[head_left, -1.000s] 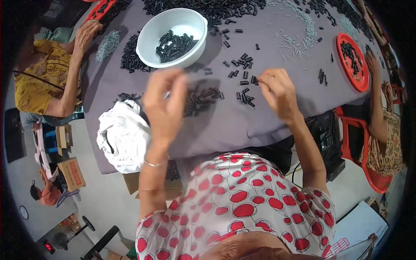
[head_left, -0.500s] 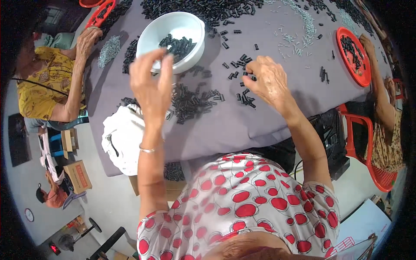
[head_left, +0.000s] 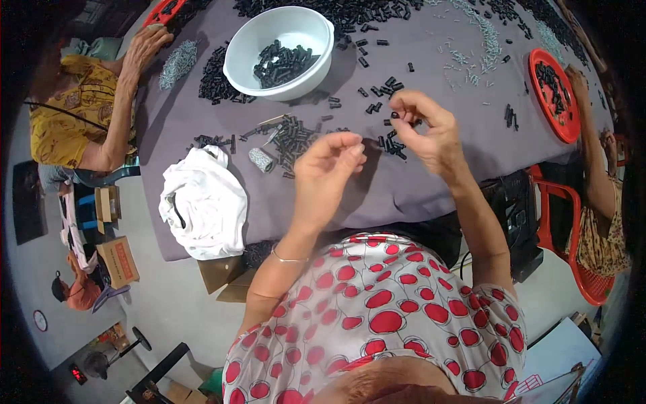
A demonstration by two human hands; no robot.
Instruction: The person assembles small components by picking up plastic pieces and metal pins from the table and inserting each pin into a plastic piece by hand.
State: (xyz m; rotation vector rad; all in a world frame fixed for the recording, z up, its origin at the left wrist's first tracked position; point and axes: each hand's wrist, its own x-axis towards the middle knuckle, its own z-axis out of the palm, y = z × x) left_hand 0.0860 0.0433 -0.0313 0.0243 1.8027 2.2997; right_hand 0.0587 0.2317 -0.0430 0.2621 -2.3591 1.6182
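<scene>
Over the near part of the grey-clothed table, my right hand point(head_left: 432, 138) pinches a small black plastic piece point(head_left: 395, 116) between thumb and forefinger. More loose black pieces point(head_left: 387, 87) lie just beyond and under it. My left hand point(head_left: 328, 176) is closed, its thumb and fingertips pressed together; anything between them is too small to make out. Left of that hand is a heap of black pieces point(head_left: 291, 138), with a small silvery cylinder point(head_left: 260, 160) at its edge. Farther back, a white bowl point(head_left: 235, 66) holds a layer of black pieces point(head_left: 286, 64).
A crumpled white cloth point(head_left: 205, 202) lies at the table's near left corner. Silvery screw-like bits point(head_left: 481, 47) are strewn at the back right. At the right, a red tray point(head_left: 572, 128) holds black parts. People sit at both sides, one in a yellow shirt point(head_left: 84, 111).
My left hand has come back from near the bowl, moving right and toward me, its fingers closing. My right hand has shifted slightly right, and the whole view has shifted a little.
</scene>
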